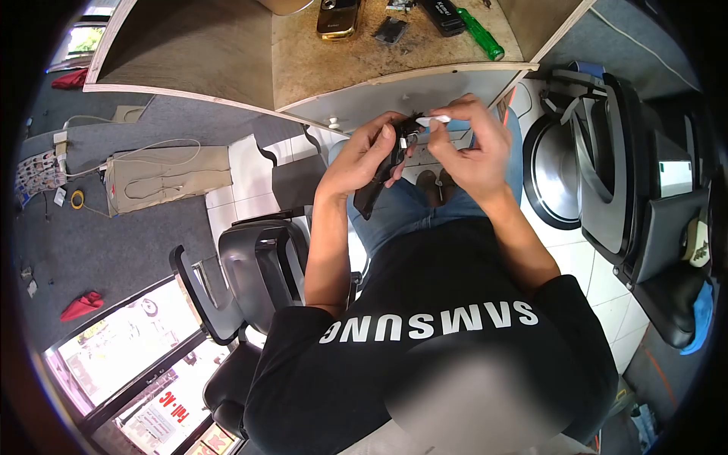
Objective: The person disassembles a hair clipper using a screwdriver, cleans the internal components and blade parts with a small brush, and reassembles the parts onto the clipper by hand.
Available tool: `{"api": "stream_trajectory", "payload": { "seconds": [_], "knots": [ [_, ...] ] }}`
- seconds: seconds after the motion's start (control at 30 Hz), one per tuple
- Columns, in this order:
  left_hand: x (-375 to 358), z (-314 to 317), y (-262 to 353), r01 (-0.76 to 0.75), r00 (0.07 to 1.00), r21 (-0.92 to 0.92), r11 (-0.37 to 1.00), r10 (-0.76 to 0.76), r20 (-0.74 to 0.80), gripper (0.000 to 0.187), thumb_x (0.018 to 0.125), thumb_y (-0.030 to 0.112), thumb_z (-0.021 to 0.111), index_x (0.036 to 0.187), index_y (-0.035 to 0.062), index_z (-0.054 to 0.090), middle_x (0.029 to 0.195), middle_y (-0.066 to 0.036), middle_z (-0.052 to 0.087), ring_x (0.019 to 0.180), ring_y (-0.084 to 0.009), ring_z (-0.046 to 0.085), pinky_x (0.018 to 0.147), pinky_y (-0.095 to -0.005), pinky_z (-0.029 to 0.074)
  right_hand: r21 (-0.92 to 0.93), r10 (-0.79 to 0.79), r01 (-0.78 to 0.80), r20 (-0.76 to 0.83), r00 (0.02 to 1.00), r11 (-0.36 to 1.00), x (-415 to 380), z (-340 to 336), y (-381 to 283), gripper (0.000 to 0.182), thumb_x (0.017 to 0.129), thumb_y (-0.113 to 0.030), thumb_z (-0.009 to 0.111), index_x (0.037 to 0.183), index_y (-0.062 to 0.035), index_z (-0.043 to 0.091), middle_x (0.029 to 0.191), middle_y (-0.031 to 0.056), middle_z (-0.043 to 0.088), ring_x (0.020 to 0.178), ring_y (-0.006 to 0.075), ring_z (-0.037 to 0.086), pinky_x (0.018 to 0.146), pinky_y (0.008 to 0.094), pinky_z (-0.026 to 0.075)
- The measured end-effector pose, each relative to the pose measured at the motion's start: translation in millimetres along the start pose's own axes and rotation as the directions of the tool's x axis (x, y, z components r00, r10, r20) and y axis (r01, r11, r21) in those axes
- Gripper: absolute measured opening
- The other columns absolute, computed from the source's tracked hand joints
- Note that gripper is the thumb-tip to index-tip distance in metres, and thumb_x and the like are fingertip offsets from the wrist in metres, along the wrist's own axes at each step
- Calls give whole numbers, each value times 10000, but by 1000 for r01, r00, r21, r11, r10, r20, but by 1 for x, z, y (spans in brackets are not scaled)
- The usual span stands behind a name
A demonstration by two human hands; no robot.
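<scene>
My left hand (362,155) grips a black phone-like device (385,176), held upright over my lap in front of the desk edge. My right hand (472,144) pinches a small white piece (434,119) between thumb and fingertips, right at the top end of the black device. Both hands are close together, nearly touching. My fingers hide the device's top end. Blue jeans and a black printed shirt (432,326) fill the view below the hands.
A worn wooden desk (341,64) lies ahead with a gold phone (338,17), a small black part (390,30), a black case (442,15) and a green-handled screwdriver (481,34). Black chairs stand at left (254,277) and right (607,159). Cables and a power strip (61,148) lie at far left.
</scene>
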State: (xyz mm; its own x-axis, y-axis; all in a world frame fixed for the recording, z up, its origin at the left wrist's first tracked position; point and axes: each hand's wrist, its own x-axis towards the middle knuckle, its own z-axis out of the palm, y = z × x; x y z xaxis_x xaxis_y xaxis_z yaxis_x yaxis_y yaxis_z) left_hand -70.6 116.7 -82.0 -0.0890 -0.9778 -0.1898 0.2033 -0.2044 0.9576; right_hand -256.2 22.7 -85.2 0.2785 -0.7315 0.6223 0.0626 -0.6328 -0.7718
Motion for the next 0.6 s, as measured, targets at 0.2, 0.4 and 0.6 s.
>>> {"api": "stream_trajectory", "payload": {
  "seconds": [0.2,0.4,0.6],
  "knots": [
    [0,-1,1,7,1000,64,998,-7,2,604,1108,523,489,1360,-26,519,882,-56,626,622,-114,598,550,-257,486,76,15,-25,129,992,997,3,-1,-7,209,752,48,793,942,-3,722,876,110,723,781,243,700,715,333,546],
    [1,0,2,-29,999,114,993,31,-12,567,1116,489,496,1351,-26,530,847,-37,613,634,-104,599,575,-256,500,142,160,-154,-31,987,978,2,-2,-7,176,776,30,787,937,1,721,842,99,715,786,224,700,724,315,535],
    [1,5,2,22,998,173,985,-10,-68,527,1116,451,524,1353,-19,537,808,-10,579,660,-90,590,596,-253,504,-67,20,-15,69,997,998,4,-4,1,145,821,26,773,953,9,715,835,93,729,782,167,718,721,294,545]
  ]
}}
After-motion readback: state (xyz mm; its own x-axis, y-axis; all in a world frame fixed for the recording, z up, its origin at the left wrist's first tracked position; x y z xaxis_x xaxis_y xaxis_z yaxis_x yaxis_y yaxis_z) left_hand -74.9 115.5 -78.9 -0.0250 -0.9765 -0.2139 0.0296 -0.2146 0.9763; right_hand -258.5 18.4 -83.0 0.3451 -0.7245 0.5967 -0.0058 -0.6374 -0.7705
